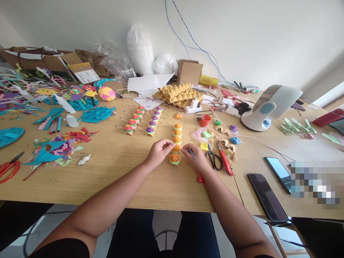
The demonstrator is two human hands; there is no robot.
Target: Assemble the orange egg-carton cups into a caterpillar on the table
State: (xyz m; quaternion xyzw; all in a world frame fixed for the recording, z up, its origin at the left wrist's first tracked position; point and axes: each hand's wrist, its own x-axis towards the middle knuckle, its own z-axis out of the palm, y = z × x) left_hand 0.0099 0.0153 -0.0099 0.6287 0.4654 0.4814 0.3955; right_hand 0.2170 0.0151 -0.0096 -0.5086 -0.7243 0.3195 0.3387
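In front of me lies a row of egg-carton cups with orange clay tops and green and cream bands, running away from me. My left hand is at its left side, thumb and fingers pinched close beside the front cups; what is between the fingertips, if anything, is too small to make out. On the right side, my right hand is closed around a thin blue stick, its fingertips near the same cups. Behind to the left stand two finished-looking rows, one red-topped and one purple-topped, with pins sticking out.
Black-handled scissors, a red utility knife and coloured clay lumps lie right. Farther right are a white fan and two phones. Paper scraps and red scissors lie left; egg trays stand behind.
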